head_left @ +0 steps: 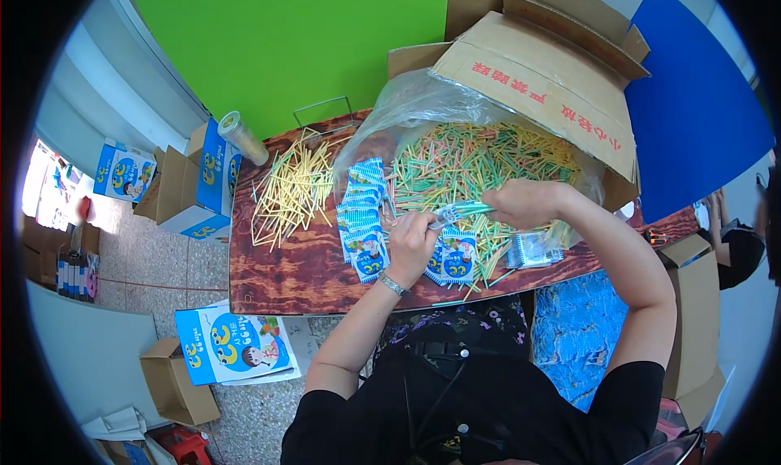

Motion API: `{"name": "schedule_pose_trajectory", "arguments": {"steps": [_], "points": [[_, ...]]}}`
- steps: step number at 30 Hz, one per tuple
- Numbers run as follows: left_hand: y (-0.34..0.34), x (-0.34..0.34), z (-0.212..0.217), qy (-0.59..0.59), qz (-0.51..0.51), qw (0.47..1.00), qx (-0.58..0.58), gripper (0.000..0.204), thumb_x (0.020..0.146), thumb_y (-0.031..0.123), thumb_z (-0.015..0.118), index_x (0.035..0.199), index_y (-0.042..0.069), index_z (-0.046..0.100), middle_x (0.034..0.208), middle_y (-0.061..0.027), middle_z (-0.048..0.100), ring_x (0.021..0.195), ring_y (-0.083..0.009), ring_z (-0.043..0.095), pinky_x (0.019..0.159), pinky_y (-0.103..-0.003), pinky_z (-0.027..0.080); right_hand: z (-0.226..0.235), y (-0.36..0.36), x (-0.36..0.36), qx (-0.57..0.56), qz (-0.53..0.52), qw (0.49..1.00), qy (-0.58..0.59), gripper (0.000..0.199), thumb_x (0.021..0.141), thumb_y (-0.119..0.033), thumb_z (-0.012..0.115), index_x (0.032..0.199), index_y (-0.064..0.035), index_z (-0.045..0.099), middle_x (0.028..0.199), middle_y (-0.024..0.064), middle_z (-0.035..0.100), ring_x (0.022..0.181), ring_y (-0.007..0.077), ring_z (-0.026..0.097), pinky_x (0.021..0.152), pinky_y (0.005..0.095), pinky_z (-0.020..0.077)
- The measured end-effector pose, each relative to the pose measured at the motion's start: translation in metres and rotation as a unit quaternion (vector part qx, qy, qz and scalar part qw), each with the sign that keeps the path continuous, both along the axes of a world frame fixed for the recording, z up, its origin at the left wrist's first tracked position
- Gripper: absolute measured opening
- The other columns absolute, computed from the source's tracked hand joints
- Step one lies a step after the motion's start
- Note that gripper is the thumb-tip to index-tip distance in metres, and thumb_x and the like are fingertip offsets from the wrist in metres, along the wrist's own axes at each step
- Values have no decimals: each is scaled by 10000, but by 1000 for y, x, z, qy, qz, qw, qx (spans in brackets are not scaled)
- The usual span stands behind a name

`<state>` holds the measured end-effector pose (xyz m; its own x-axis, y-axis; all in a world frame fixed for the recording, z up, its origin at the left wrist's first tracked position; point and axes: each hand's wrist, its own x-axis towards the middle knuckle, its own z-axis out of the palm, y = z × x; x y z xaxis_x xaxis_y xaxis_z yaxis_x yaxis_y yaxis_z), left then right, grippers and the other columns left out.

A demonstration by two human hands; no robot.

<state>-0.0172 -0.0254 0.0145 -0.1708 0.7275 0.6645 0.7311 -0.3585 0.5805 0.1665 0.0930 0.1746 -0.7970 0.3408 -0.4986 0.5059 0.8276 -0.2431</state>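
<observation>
My left hand (412, 241) is closed on a small open packet (446, 215) above the near part of the table. My right hand (525, 205) grips a bunch of thin green sticks (472, 208), whose far ends meet the packet's mouth; I cannot tell how deep they reach. Behind both hands spreads a big heap of green, yellow and pink sticks (455, 156), spilling from a clear plastic bag (407, 99). Beside my left hand lies an overlapping row of blue-and-white packets (360, 213). More such packets (455, 253) lie between my forearms.
A cardboard box (545, 82) lies on its side at the back right. Yellow sticks (297, 184) are piled on the left of the wood-patterned table (252, 278). A clear tub (242, 138) and blue cartons (207, 180) stand farther left. Flat packets (533, 251) lie near my right forearm.
</observation>
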Motion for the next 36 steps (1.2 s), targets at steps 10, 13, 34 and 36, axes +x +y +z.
{"name": "schedule_pose_trajectory", "arguments": {"steps": [10, 13, 34, 36], "points": [[13, 10, 7, 54, -47, 997, 34, 255, 709, 37, 738, 950, 28, 654, 826, -116, 646, 770, -285, 638, 650, -373, 489, 13, -19, -26, 121, -15, 990, -76, 199, 869, -80, 497, 926, -5, 673, 899, 192, 691, 887, 346, 683, 733, 459, 545], [17, 11, 5, 24, -74, 996, 34, 265, 733, 76, 754, 977, 26, 664, 820, -119, 659, 745, -286, 654, 625, -365, 496, 19, -12, -23, 130, 2, 991, -43, 126, 854, -78, 573, 935, 11, 608, 869, 203, 674, 852, 367, 673, 713, 454, 541], [18, 1, -26, -297, -173, 930, -130, 235, 838, 0, 704, 1067, 14, 653, 898, 9, 669, 779, -46, 599, 671, -206, 483, -1, 15, 29, 423, 54, 864, 268, 368, 838, -190, 668, 1186, -113, 576, 1067, 123, 650, 840, 286, 666, 733, 405, 540], [15, 5, -14, -343, -187, 911, -133, 252, 839, -5, 700, 1084, 9, 643, 926, -2, 670, 804, -52, 605, 691, -212, 492, -15, 0, 17, 253, -7, 913, 321, 371, 824, -173, 686, 1176, -110, 588, 1047, 126, 657, 841, 290, 666, 738, 399, 541]]}}
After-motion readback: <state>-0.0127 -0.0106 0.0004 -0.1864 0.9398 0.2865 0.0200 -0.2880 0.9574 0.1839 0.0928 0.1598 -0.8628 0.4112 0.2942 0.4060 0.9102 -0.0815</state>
